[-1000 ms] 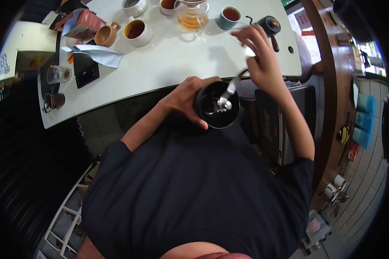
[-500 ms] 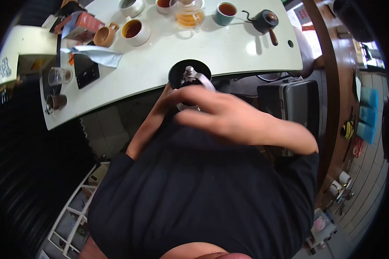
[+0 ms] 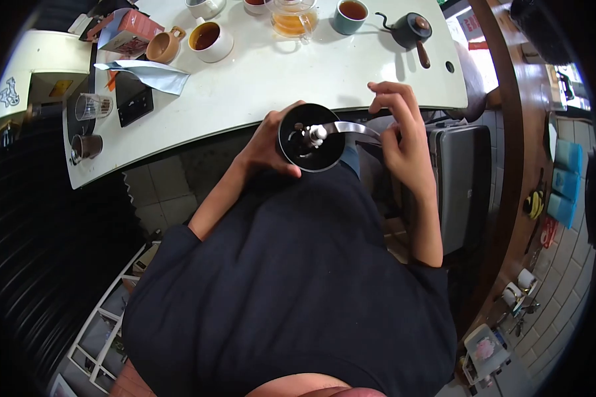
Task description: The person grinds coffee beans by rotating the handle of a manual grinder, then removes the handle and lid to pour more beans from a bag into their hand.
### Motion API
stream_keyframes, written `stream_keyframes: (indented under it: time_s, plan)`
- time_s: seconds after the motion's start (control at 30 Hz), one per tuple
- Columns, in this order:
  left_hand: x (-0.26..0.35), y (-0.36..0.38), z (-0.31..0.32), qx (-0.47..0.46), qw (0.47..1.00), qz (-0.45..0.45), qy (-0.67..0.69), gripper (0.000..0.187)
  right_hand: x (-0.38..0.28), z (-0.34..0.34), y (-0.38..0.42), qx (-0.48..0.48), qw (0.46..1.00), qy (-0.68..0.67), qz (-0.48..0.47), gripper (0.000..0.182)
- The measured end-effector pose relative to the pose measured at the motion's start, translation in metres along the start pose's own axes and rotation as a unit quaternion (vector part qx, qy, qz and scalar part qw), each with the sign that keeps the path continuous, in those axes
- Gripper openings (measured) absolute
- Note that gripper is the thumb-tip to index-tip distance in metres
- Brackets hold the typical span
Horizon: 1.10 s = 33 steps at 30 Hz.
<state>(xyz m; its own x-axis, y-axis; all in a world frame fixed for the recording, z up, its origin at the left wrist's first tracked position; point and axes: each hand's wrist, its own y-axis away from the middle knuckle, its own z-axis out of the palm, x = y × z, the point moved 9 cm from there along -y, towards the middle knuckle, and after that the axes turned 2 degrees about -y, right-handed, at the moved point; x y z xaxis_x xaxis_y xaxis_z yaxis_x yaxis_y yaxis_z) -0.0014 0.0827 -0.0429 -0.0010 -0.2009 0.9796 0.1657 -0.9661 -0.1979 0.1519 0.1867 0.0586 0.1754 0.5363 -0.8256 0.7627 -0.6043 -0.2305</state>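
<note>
The round black grinder (image 3: 302, 157) is by the person's dark shirt (image 3: 291, 264), with the left hand (image 3: 265, 145) wrapped around it. The right hand (image 3: 404, 139) has swung out sideways, so the bent, shiny metal crank (image 3: 351, 127) is likely turning. That hand's fingers bend loosely; their grip is hidden. Beyond lies a smooth white table (image 3: 265, 83).

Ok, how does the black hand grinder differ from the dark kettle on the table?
The grinder is held in the left hand, while the kettle stands on the table. The grinder has a silver crank; the kettle has a curved spout and brown handle. The grinder is open at the top, whereas the kettle has its lid on. Both are dark and round.
</note>
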Motion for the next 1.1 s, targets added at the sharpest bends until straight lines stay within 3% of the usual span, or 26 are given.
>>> stream_keyframes:
  time_s: [0.07,0.1,0.33,0.4,0.47,0.53,0.6,0.63,0.67,0.7,0.73,0.77,0.8,0.83,0.87,0.9,0.93,1.0,1.03,1.07,1.1]
  plan:
    - [0.010,-0.004,0.021,-0.124,0.985,0.056,-0.105,0.098,0.014,-0.002,-0.008,0.006,1.000,-0.025,-0.001,0.040]
    - [0.015,-0.006,0.026,-0.143,0.982,0.066,-0.103,0.096,0.020,-0.003,-0.015,0.016,0.999,-0.041,-0.016,0.040]
    - [0.028,-0.010,0.038,-0.164,0.970,0.050,-0.173,0.095,0.002,0.018,-0.077,-0.017,0.997,-0.015,-0.080,0.040]
    - [0.020,-0.008,0.040,-0.172,0.958,0.041,-0.227,0.102,-0.023,0.035,-0.091,-0.034,0.985,-0.057,-0.157,0.044]
    - [0.022,-0.012,0.045,-0.181,0.956,0.064,-0.220,0.103,-0.060,0.047,-0.095,0.013,0.950,-0.069,-0.304,0.037]
    - [0.021,-0.011,0.045,-0.190,0.954,0.088,-0.215,0.104,-0.078,0.075,-0.097,-0.102,0.959,-0.084,-0.252,0.046]
    - [0.010,0.002,0.039,-0.170,0.951,0.081,-0.247,0.115,-0.097,0.093,-0.088,-0.158,0.950,-0.125,-0.240,0.052]
    - [0.016,0.005,0.043,-0.183,0.960,0.067,-0.201,0.096,-0.106,0.095,-0.083,-0.177,0.947,-0.128,-0.237,0.051]
    - [0.026,0.007,0.049,-0.183,0.960,0.067,-0.200,0.096,-0.115,0.097,-0.078,-0.197,0.943,-0.130,-0.234,0.050]
    - [0.028,0.001,0.042,-0.089,0.994,-0.039,-0.048,0.082,-0.122,0.097,-0.070,-0.209,0.937,-0.117,-0.256,0.049]
    - [0.024,0.001,0.037,0.009,0.984,-0.143,0.107,0.069,-0.131,0.093,-0.060,-0.181,0.928,-0.131,-0.298,0.046]
    - [0.009,0.009,0.033,0.107,0.930,-0.240,0.258,0.056,-0.136,0.094,-0.050,-0.203,0.926,-0.115,-0.297,0.043]
    - [0.004,0.002,0.025,0.108,0.929,-0.241,0.259,0.056,-0.140,0.095,-0.039,-0.224,0.924,-0.099,-0.294,0.040]
    - [0.013,-0.020,0.024,-0.025,0.988,-0.147,0.040,0.054,-0.148,0.096,-0.025,-0.206,0.909,-0.103,-0.347,0.035]
    - [0.020,-0.026,0.036,-0.156,0.970,-0.039,-0.183,0.054,-0.153,0.100,-0.008,-0.187,0.891,-0.106,-0.399,0.030]
    - [0.024,-0.026,0.028,-0.112,0.976,0.019,-0.187,0.074,-0.154,0.107,0.007,-0.189,0.886,-0.106,-0.409,0.024]
    - [0.020,-0.029,0.014,-0.078,0.984,0.065,-0.147,0.075,-0.155,0.116,0.017,-0.217,0.881,-0.087,-0.412,0.031]
    - [0.004,-0.024,-0.003,-0.015,0.997,0.051,-0.050,0.077,-0.139,0.107,0.012,-0.216,0.905,-0.077,-0.357,0.034]
    - [-0.008,-0.022,-0.008,0.001,0.999,0.003,0.046,0.082,-0.137,0.100,0.012,-0.216,0.906,-0.078,-0.356,0.034]
    - [-0.006,-0.017,-0.010,0.003,0.999,0.002,0.045,0.082,-0.131,0.094,0.011,-0.207,0.913,-0.033,-0.350,0.034]
    - [-0.014,-0.009,-0.016,0.052,0.988,-0.120,0.078,0.085,-0.125,0.087,0.011,-0.198,0.918,0.010,-0.343,0.034]
